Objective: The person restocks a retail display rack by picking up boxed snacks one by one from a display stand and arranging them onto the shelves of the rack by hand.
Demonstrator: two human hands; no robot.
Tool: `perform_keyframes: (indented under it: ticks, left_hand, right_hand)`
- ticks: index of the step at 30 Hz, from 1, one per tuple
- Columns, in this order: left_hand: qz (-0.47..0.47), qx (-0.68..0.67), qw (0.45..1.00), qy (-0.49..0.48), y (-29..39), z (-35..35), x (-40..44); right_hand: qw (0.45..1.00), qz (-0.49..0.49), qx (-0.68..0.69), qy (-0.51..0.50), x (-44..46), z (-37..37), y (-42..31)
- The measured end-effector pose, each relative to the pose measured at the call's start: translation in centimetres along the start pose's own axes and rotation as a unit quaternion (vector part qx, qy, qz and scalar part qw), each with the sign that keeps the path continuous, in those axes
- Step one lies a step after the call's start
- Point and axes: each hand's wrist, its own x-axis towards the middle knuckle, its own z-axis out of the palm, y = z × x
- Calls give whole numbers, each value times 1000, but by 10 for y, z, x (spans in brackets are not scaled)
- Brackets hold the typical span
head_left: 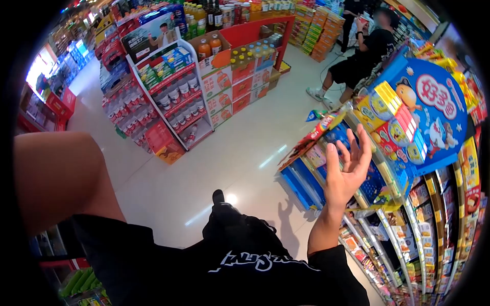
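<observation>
My right hand is raised in front of a blue candy display stand, with its fingers apart and slightly curled and nothing in them. Near its fingertips are small yellow, pink and blue boxes with round cartoon pictures. A red snack packet hangs just left of the hand, apart from it. My left arm fills the left side, bent at the elbow, and its hand is out of view.
A white rack with rows of small bottles stands ahead, beside stacked drink cartons. A person in black sits at the back right. Shelves of packaged snacks curve along the right. Pale tiled floor lies between.
</observation>
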Motion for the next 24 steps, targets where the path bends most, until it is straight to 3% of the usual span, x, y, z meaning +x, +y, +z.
perform_keyframes:
  ticks: [12, 24]
  left_hand:
    - [-89, 66, 994, -6, -62, -86, -108]
    - [-128, 102, 987, 4, -180, -149, -195]
  right_hand:
    - [985, -22, 97, -139, 29, 229, 27]
    - [968, 45, 127, -210, 49, 397, 65]
